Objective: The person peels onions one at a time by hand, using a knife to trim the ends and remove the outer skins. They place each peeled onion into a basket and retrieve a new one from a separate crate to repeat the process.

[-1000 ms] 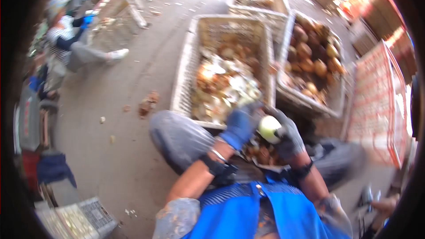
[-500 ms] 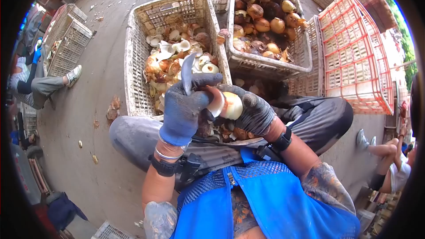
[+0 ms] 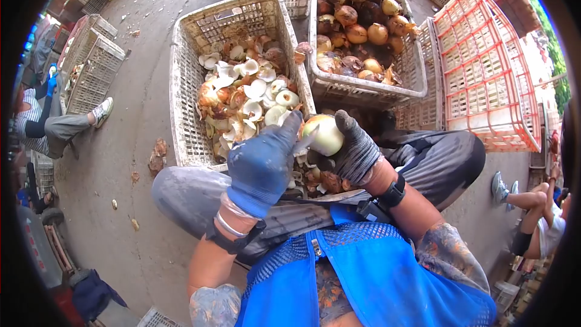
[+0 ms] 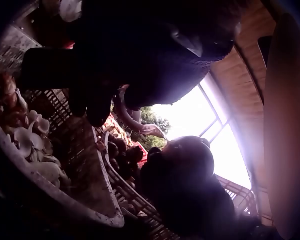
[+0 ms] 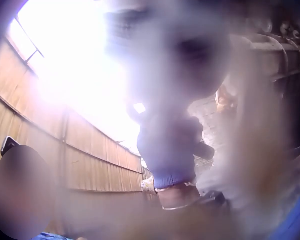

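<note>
My left hand (image 3: 259, 166), in a blue, dark-stained glove, grips a knife whose blade (image 3: 305, 141) points right and lies against a partly peeled onion (image 3: 325, 134). The handle is hidden in the fist. My right hand (image 3: 358, 152), in a grey striped glove, holds that pale onion with the thumb along its upper side. In the left wrist view the onion (image 4: 190, 152) shows dark against bright light. Just beyond the left hand, a crate (image 3: 187, 112) holds white onion pieces (image 3: 254, 89) and brown skins.
A second crate (image 3: 363, 86) of unpeeled onions (image 3: 358, 34) stands at the back right. A red-netted white crate (image 3: 484, 66) is further right. Loose skins (image 3: 158, 156) lie on the concrete floor (image 3: 133, 115). Other people sit at far left and right.
The head view was blurred and turned at first. Half a second ago the knife pointed up and a peel hung between the hands; now the blade lies at the onion and that peel is gone.
</note>
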{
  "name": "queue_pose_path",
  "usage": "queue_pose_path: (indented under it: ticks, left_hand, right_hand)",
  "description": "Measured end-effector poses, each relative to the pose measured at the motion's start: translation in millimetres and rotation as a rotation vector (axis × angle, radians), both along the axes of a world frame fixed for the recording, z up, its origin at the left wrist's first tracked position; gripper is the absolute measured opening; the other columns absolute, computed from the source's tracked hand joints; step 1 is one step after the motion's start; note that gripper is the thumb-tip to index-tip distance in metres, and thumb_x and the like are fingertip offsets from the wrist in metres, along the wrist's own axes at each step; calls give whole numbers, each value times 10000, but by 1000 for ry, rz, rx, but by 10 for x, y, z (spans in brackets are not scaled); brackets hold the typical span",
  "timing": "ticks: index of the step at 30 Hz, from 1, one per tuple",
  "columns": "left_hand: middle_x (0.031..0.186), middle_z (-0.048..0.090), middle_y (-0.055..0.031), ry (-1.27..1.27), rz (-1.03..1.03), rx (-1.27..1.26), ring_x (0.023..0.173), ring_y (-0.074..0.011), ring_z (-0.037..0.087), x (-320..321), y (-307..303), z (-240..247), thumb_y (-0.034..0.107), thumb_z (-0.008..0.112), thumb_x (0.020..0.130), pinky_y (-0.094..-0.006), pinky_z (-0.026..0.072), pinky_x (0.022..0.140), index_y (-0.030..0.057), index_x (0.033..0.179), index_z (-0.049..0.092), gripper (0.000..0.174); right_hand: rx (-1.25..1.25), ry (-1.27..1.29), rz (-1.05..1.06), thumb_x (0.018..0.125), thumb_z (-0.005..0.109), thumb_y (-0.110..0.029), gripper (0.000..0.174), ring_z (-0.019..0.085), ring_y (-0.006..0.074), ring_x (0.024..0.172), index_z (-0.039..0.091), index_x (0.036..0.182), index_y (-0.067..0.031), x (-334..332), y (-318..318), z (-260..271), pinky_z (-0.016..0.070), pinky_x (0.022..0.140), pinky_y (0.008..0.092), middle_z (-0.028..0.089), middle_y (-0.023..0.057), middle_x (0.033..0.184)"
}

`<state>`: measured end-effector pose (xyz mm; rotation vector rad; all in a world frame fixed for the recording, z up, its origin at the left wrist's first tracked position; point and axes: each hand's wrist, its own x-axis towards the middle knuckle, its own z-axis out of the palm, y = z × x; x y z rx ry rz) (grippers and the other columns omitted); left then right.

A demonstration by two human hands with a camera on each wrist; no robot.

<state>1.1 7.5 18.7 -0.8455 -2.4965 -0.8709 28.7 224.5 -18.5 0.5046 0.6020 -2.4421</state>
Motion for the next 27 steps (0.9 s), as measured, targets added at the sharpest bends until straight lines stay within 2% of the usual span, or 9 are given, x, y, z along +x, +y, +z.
queue_pose_path:
  ticks: [3,9,11,15,20,23,24,26,27]
  left_hand:
    - [693,587,-88,100,-31,-291,536,-249,599,42,9,-23,88,631,871,-395,465,493,94,1327,684,459]
    - [655,578,-86,4,61,-381,528,-256,607,161,44,-82,98,638,865,-400,470,488,96,1369,652,504]
    - [654,583,-91,-57,102,-342,536,-262,616,216,45,-183,99,638,864,-408,475,493,105,1386,639,522]
    - [713,650,-141,-294,148,-192,628,-324,671,234,83,-203,86,640,868,-456,529,583,120,1426,605,560]
    - [925,751,-183,-505,189,-77,723,-335,722,146,-5,-279,10,581,866,-415,583,703,67,1390,628,530]
    - [910,774,-159,-858,99,735,728,-256,732,67,-3,-318,80,633,878,-377,576,655,-51,1298,639,441]
    - [910,774,-159,-852,100,735,728,-256,732,27,-57,-147,80,633,878,-377,576,655,-51,1298,639,441]
    - [899,771,-92,-1238,188,749,724,-204,714,-102,-197,42,91,629,884,-347,575,646,-79,1226,646,382]
    - [861,760,-157,-1153,266,765,731,-297,731,-197,-185,47,114,625,886,-402,579,664,-22,1195,661,340]
  right_hand:
    - [-19,111,26,898,744,-532,638,698,246,967,615,1284,-41,-10,-3,-26,609,776,384,704,111,1147]
    - [101,171,89,880,784,-460,617,695,217,1003,630,1283,-19,-31,-11,-55,590,830,357,704,103,1159]
    - [907,483,8,824,846,-388,632,693,220,1049,639,1274,4,-24,-64,5,573,897,352,702,112,1149]
    - [1422,750,137,766,884,-315,703,676,238,1133,614,1332,2,-51,-96,258,539,984,357,687,159,1227]
    - [1361,908,172,739,870,-192,841,594,241,1286,499,1473,-15,-37,-46,306,469,1087,349,614,173,1388]
    - [1043,778,96,689,903,-192,977,633,277,1220,440,1537,-50,-4,-41,235,490,1093,406,560,166,1457]
    - [1042,784,95,689,903,-192,977,633,277,1220,440,1537,-50,-14,-16,207,490,1093,406,560,166,1457]
    - [194,438,-8,754,853,-243,931,643,368,1201,412,1560,-96,-21,36,195,548,1024,468,565,205,1438]
    - [25,361,-60,804,786,-267,806,670,429,1116,445,1523,-137,-26,33,208,592,932,513,570,231,1418]
